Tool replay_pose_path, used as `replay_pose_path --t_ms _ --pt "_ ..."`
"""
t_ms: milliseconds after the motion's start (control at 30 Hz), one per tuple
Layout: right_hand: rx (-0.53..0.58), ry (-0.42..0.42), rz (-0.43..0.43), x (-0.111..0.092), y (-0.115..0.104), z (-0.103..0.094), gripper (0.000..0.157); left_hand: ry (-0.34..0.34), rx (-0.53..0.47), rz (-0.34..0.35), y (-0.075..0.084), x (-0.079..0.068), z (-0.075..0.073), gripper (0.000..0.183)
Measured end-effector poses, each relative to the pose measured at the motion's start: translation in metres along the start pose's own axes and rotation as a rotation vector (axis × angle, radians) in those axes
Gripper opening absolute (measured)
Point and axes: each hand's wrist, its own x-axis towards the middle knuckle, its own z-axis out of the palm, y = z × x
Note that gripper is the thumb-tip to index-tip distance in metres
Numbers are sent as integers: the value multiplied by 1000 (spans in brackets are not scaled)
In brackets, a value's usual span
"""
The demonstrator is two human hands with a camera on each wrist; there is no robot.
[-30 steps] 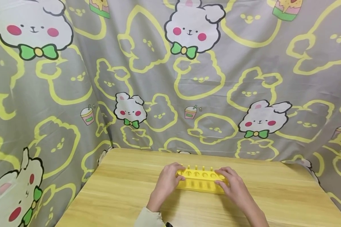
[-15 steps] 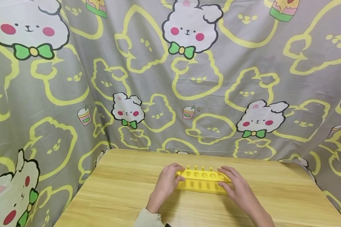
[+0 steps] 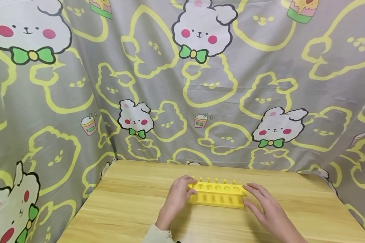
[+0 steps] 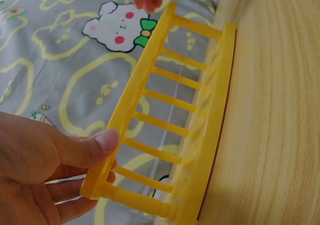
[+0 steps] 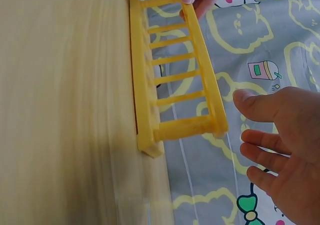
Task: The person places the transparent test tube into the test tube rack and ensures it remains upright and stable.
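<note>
A yellow plastic test tube rack (image 3: 213,199) stands upright on the wooden table. One row of round holes runs along its top, with several pegs rising behind. My left hand (image 3: 177,195) pinches the left end of the top bar. In the left wrist view, the thumb of that left hand (image 4: 40,155) lies over the bar and fingers go beneath it. Just off the rack's right end is my right hand (image 3: 269,206). The right wrist view shows a gap between the right hand (image 5: 292,142) and the rack (image 5: 209,80), thumb and fingers spread and holding nothing.
The wooden table (image 3: 124,202) extends around the rack on both sides and in front. A grey curtain (image 3: 170,87) with rabbit prints hangs behind the table's back edge and along the left side. A pale sleeve (image 3: 159,234) covers the left forearm.
My right hand has let go of the rack's right end and drawn away to the right. The left hand keeps its hold, and the rack stays about where it was.
</note>
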Motion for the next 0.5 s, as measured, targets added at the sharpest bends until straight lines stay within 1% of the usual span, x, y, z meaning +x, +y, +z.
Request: replay_pose_path --t_ms 233,367,500 --pt "-59 12 -45 -13 4 -11 63 8 7 -14 -1 -2 1 34" --pt "-67 5 -35 -19 6 -18 64 3 1 -13 -1 -2 2 35" --pt "-72 -3 -35 -25 9 -23 64 15 -5 5 -1 0 3 35"
